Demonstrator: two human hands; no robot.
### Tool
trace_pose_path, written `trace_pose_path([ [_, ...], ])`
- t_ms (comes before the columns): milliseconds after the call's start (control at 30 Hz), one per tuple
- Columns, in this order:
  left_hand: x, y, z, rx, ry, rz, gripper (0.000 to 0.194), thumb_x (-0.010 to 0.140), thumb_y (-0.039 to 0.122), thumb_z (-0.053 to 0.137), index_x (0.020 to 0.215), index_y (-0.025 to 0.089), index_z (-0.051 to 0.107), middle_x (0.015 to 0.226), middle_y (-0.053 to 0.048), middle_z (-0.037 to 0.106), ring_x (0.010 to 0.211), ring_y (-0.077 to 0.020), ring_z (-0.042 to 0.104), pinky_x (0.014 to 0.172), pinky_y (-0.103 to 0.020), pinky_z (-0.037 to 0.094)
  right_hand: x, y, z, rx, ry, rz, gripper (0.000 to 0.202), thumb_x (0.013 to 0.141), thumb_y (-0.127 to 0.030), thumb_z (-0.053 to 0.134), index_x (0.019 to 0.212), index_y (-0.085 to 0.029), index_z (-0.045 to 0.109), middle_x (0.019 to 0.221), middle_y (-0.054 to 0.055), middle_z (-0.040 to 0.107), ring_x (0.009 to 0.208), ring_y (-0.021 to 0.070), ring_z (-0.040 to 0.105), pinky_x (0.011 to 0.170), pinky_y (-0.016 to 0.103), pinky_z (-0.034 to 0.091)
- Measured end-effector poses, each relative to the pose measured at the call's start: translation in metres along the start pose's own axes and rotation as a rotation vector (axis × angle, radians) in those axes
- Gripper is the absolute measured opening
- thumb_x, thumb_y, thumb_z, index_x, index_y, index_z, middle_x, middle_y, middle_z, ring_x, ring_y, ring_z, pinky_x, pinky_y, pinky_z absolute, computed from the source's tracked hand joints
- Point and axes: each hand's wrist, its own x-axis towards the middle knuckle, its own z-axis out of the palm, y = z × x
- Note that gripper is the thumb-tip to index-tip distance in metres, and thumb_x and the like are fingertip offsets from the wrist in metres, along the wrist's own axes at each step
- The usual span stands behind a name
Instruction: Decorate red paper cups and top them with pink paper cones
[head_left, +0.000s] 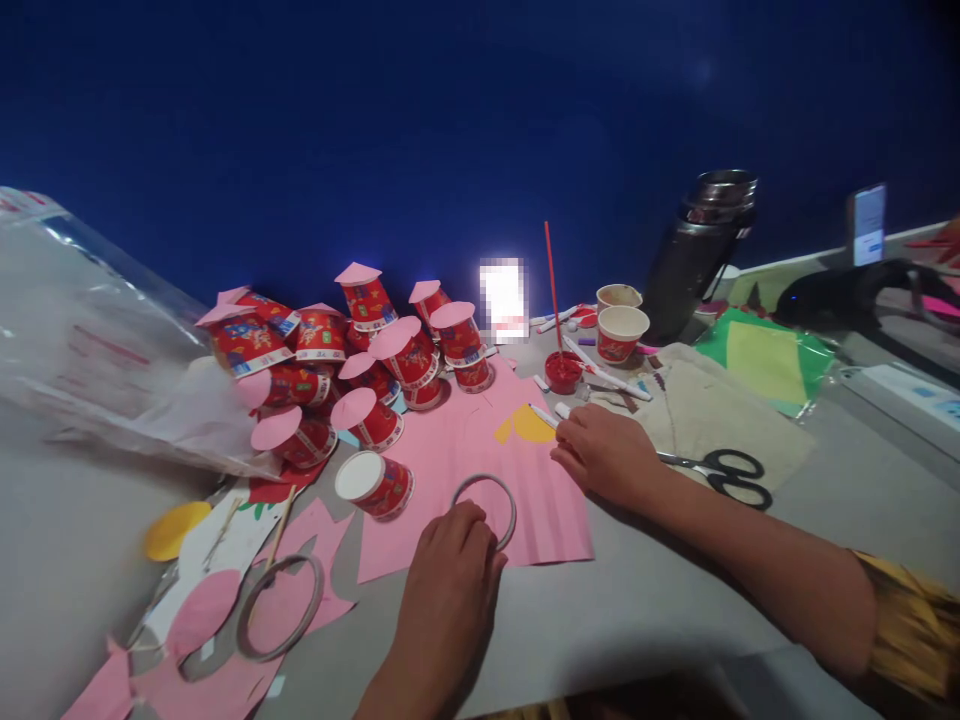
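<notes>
My left hand has its fingers closed on the near edge of a thin grey tape roll, which lies flat on a pink paper sheet. Beyond the sheet's right side, my right hand is closed with a white marker at its fingertips, the dark tip pointing left. Yellow paper pieces lie beside that tip. Left of the sheet's middle stands a red paper cup, upside down, its pale base bare. Behind it are several red cups topped with pink paper cones.
Black-handled scissors lie on a cloth beyond my right forearm. A dark flask, paper cups and a red paint pot with a stick stand behind. Another tape roll rests on pink scraps, near a plastic bag.
</notes>
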Motion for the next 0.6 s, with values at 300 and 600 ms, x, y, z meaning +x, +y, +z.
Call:
trace_pose_path([
  [300, 0.0009, -0.0012, -0.0005, -0.033, 0.043, 0.021, 0.011, 0.09, 0.009, 0.059, 0.091, 0.019, 0.062, 0.106, -0.008, 0.066, 0.093, -0.025, 0.064, 0.083, -0.044, 0.055, 0.0062, 0.0063, -0.0029, -0.042, -0.118, 0.121, 0.029, 0.104, -0.029, 0.046, 0.097, -0.016, 0.072, 0.099, 0.015, 0.073, 0.097, 0.0277, 0.067, 0.067, 0.033, 0.041],
  [600, -0.0009, 0.0004, 0.0001, -0.051, 0.074, 0.01, 0.011, 0.089, 0.009, 0.061, 0.089, 0.02, 0.061, 0.106, -0.009, 0.067, 0.093, -0.0265, 0.065, 0.082, -0.045, 0.055, 0.0029, 0.0028, -0.0033, 0.028, -0.033, 0.065, 0.031, 0.104, -0.04, 0.049, 0.105, -0.018, 0.07, 0.109, 0.014, 0.072, 0.107, 0.0277, 0.063, 0.075, 0.032, 0.043],
])
